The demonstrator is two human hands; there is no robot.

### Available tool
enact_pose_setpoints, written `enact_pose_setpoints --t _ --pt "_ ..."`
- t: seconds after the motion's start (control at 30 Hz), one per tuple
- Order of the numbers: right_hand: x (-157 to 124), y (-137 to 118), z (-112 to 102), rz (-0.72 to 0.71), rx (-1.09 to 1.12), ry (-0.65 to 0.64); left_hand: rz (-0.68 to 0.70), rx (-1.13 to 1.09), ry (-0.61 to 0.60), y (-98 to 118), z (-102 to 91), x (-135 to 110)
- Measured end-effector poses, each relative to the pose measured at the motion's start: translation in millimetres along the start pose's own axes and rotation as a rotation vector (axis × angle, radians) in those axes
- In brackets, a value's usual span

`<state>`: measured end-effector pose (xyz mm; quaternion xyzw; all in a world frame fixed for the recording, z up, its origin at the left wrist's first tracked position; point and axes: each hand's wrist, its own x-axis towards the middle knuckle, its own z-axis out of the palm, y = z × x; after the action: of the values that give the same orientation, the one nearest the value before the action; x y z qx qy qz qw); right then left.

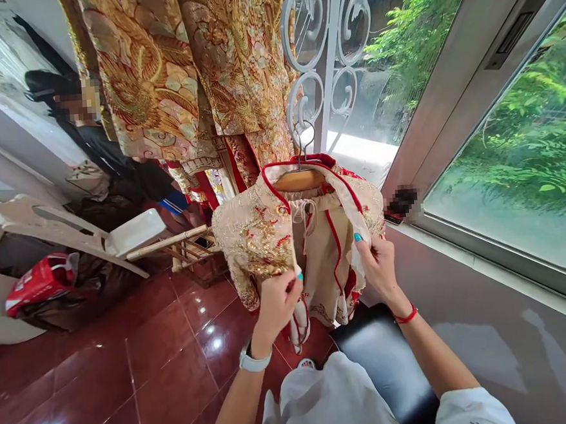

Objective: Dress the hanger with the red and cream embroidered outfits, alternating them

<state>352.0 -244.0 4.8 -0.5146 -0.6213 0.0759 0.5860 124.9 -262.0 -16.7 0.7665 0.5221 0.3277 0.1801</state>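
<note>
A cream jacket (255, 230) with gold and red embroidery and red piping hangs in front of me on a wooden hanger (300, 180). Its front is parted. My left hand (277, 306) pinches one front edge, and my right hand (378, 263) grips the opposite edge, fingers closed on the cloth. Between the two edges shows a beige skirt-like garment (322, 254) with a gathered waist, a drawstring and red trim. Two metal hooks (304, 133) rise above the collar. The jacket's lower back is hidden.
Gold embroidered garments (157, 72) hang behind, beside white scroll ironwork (334, 53). A window frame (468, 89) runs along the right. A black padded seat (377, 354) stands below my right arm. At left are a white chair (134, 232), a red bag (40, 280) and a person (114, 153).
</note>
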Motion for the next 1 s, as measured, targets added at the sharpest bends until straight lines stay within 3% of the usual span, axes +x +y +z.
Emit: enact_pose_setpoints --t 0.07,0.13,0.23,0.3,0.4,0.53,0.63,0.73,0.8,0.87,1.0 --pt "2 -11 14 -0.021 0.035 -0.027 0.033 -0.006 -0.036 12 17.1 3" --pt "4 -11 33 -0.039 0.042 -0.151 0.036 -0.030 -0.064 15 43.3 12" --pt "7 7 61 0.009 -0.017 -0.349 -0.053 -0.068 -0.089 4 82.8 30" --pt "9 22 70 0.040 -0.086 -0.427 -0.098 -0.066 -0.109 -7 99.3 40" --pt "11 32 69 0.000 -0.193 -0.483 -0.027 -0.054 -0.114 -19 107.1 49" --pt "8 30 55 -0.009 -0.215 -0.504 -0.025 -0.086 0.010 -32 108.5 51" --pt "-9 51 32 0.056 -0.052 -0.534 -0.091 -0.127 0.101 -57 113.7 35" --pt "-50 100 5 0.282 0.024 -0.358 -0.137 -0.097 0.255 -96 121.2 -6" --pt "-83 140 -4 0.493 -0.119 -0.182 -0.231 0.015 0.438 -125 127.0 -37" --pt "-111 174 -1 0.599 -0.357 -0.182 -0.351 0.141 0.524 -152 132.4 -58" --pt "-134 207 27 0.555 -0.784 -0.288 -0.544 0.251 0.440 -191 136.2 -60"
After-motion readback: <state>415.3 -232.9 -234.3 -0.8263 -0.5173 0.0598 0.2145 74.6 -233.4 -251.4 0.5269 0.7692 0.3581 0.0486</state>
